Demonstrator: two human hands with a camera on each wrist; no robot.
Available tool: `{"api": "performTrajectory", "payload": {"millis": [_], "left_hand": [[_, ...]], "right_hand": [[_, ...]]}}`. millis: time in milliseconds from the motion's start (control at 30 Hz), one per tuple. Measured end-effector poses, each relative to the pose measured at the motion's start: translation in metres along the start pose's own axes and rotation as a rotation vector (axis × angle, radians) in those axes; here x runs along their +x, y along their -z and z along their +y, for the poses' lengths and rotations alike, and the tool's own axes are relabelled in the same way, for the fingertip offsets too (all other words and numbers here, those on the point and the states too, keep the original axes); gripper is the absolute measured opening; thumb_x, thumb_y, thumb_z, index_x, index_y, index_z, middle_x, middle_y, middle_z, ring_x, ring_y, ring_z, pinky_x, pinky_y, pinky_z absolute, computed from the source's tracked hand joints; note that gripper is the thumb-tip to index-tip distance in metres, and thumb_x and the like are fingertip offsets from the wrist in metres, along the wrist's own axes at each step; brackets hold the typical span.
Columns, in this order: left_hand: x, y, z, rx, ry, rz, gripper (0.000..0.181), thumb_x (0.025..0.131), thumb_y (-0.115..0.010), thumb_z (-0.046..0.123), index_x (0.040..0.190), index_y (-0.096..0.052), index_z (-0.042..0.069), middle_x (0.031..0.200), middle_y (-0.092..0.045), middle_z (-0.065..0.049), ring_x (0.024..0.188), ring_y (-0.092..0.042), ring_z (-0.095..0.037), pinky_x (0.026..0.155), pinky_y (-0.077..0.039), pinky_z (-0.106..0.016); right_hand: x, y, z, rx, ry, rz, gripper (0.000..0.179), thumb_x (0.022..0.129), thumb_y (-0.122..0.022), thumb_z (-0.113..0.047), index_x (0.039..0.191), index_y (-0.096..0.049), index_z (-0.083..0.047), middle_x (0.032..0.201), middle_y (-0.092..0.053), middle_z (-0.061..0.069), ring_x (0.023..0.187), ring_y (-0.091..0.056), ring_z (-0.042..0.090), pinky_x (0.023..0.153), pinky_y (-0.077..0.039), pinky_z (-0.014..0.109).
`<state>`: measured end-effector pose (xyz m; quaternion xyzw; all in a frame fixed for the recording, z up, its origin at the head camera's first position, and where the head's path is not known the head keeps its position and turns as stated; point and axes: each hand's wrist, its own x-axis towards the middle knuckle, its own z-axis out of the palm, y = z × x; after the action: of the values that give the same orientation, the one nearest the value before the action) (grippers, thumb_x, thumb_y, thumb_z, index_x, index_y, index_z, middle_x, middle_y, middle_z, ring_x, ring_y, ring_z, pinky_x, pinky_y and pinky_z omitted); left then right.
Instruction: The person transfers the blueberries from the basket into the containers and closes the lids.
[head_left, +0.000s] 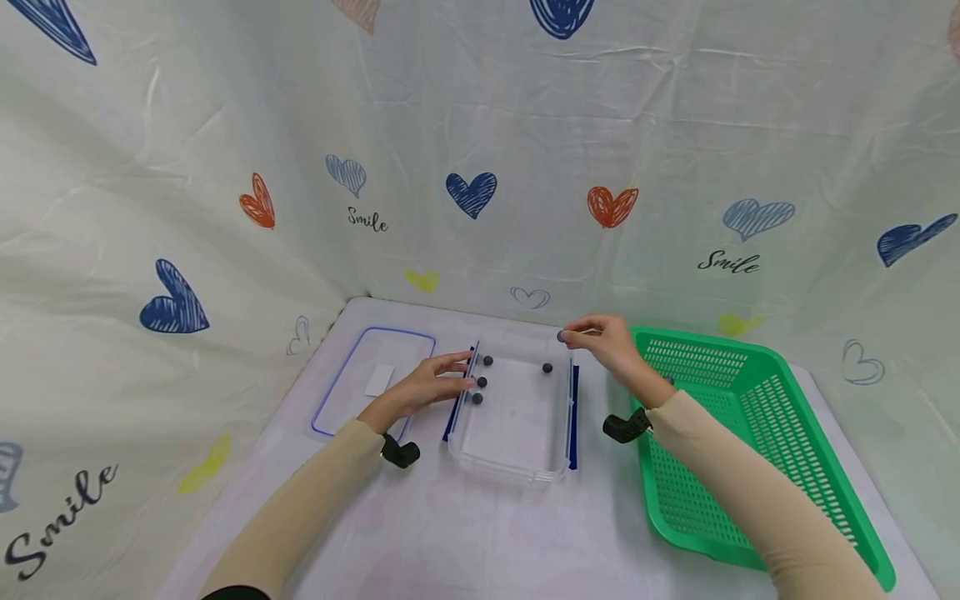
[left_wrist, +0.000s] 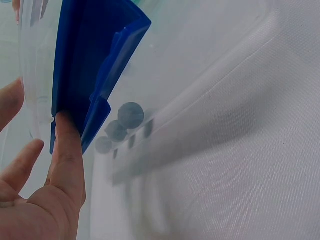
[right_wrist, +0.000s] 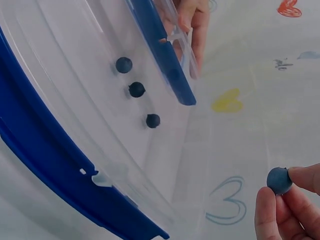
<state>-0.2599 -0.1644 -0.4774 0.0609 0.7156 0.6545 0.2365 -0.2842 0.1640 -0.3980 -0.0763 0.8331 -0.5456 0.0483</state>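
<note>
Thumb and fingertips of the right hand [head_left: 606, 343] pinch a small dark blue ball [right_wrist: 279, 180], held up by the far right corner of the clear box [head_left: 510, 477]; whether it is directly over the box or slightly beyond the rim is hard to judge from these angles. The left hand [head_left: 422, 387] has its fingers apart and fairly straight at the box's left side, one of them touching the left blue latch [left_wrist: 95, 55], which hangs unfastened. Inside the box lie four loose balls (the same dark sort as the pinched one): three in a row along the left wall [head_left: 482, 382] and a single ball [head_left: 547, 367] toward the far right. The right blue latch [head_left: 574, 417] hangs down on the other side. Farther left, the blue-edged lid [head_left: 397, 350] lies flat on the table [head_left: 450, 542], a white label [head_left: 380, 380] on it. To the right is a green basket [head_left: 652, 508], partly beneath the right forearm. A heart-printed curtain [head_left: 540, 125] stands behind.
</note>
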Motion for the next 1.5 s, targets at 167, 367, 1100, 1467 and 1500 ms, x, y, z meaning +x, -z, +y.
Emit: {"api": "performTrajectory", "payload": {"millis": [167, 367, 1100, 1467, 1500], "left_hand": [[0.0, 0.0, -0.001, 0.002, 0.004, 0.004, 0.07, 0.094, -0.072, 0.014, 0.155, -0.038, 0.013, 0.151, -0.038, -0.019, 0.12, -0.058, -0.025, 0.103, -0.048, -0.037], [0.001, 0.0, -0.001, 0.006, 0.004, 0.011, 0.069, 0.094, -0.072, 0.015, 0.154, -0.039, 0.015, 0.15, -0.038, -0.019, 0.121, -0.058, -0.025, 0.103, -0.048, -0.037], [0.003, 0.0, -0.001, 0.017, 0.01, 0.025, 0.068, 0.093, -0.073, 0.014, 0.153, -0.04, 0.015, 0.15, -0.04, -0.018, 0.12, -0.058, -0.026, 0.104, -0.047, -0.039], [0.002, -0.001, -0.002, 0.031, 0.018, 0.027, 0.071, 0.092, -0.074, 0.018, 0.154, -0.04, 0.016, 0.151, -0.039, -0.018, 0.12, -0.058, -0.025, 0.104, -0.047, -0.039], [0.002, -0.001, -0.001, 0.028, 0.016, 0.025, 0.071, 0.092, -0.074, 0.017, 0.154, -0.04, 0.016, 0.15, -0.039, -0.018, 0.12, -0.058, -0.025, 0.104, -0.047, -0.039]], "right_hand": [[0.0, -0.008, 0.002, -0.01, 0.013, -0.019, 0.029, 0.095, -0.07, -0.019, 0.113, -0.07, 0.004, 0.111, -0.069, 0.019, 0.098, -0.069, 0.034, 0.109, -0.036, 0.059], [0.002, -0.015, 0.001, 0.016, -0.002, -0.032, 0.027, 0.096, -0.07, -0.016, 0.113, -0.069, 0.004, 0.111, -0.069, 0.019, 0.094, -0.071, 0.028, 0.109, -0.039, 0.055], [0.001, -0.033, 0.004, -0.025, 0.002, -0.089, 0.022, 0.095, -0.07, -0.014, 0.108, -0.071, 0.004, 0.105, -0.071, 0.017, 0.099, -0.069, 0.038, 0.107, -0.039, 0.059], [0.0, -0.039, 0.008, -0.038, -0.004, -0.106, 0.021, 0.095, -0.07, -0.012, 0.107, -0.071, 0.004, 0.101, -0.072, 0.015, 0.093, -0.07, 0.032, 0.101, -0.045, 0.054], [0.0, -0.039, 0.009, -0.041, -0.003, -0.107, 0.021, 0.095, -0.07, -0.012, 0.107, -0.071, 0.005, 0.101, -0.072, 0.015, 0.093, -0.07, 0.031, 0.101, -0.046, 0.054]]}}
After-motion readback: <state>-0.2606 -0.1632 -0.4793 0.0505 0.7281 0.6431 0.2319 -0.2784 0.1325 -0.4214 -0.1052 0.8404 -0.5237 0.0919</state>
